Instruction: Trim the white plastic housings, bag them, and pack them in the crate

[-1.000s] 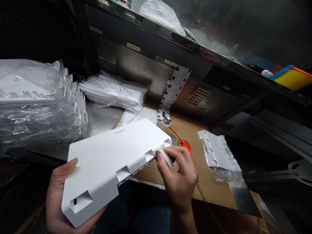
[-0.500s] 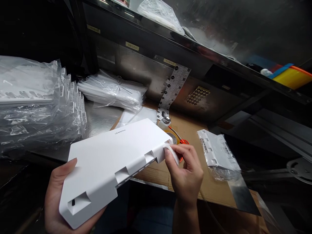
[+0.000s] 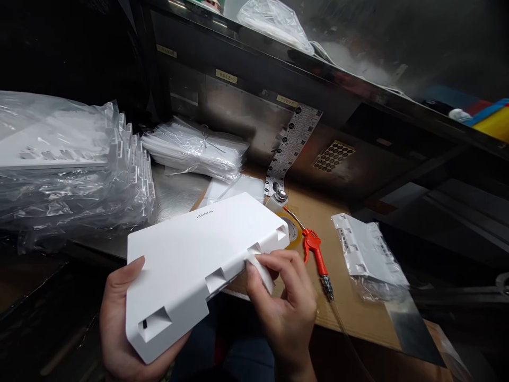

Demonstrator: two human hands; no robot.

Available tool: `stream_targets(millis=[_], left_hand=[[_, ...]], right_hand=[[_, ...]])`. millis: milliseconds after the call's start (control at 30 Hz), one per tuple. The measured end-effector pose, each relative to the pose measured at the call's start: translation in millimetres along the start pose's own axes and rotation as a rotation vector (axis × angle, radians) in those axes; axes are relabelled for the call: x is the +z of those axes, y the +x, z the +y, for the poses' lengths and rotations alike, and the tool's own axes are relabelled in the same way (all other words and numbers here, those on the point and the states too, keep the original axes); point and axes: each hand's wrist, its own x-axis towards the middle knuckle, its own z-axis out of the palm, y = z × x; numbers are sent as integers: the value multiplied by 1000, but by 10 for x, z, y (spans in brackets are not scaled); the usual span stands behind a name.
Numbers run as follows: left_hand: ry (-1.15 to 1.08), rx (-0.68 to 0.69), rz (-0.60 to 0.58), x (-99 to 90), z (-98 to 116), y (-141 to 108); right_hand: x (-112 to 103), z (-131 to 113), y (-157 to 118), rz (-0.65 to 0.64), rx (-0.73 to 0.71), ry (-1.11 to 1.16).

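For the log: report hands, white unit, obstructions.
Left hand gripping white unit. Right hand pinching white piece at unit's edge. Nothing visibly blocking; red air gun on cardboard.

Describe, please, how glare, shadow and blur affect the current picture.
Head view: highlights glint off the plastic-wrapped stack; same head view: deep shadow darkens the upper-left corner, the far right margin looks soft, while the white casing is bright and its lettering legible.

Metal workbench (image 3: 169, 196) is part-covered by a cardboard sheet (image 3: 374, 318), backed by a metal panel (image 3: 246, 111) and overhung by a dark shelf (image 3: 274, 53), with yellow labels (image 3: 226, 76) stuck below it; area is dimly lit, upper left lost in black, light reflected patchily off the metal.
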Motion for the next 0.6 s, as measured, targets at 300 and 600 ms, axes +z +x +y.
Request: stream_targets(millis=[300,600], left_hand=[[-3,7,-41,-19,-39,27],[-35,8,-14,37,-34,-46]], right_hand=[[21,-63,-34,-42,-39,25],[58,-105,-64,-33,-35,18]])
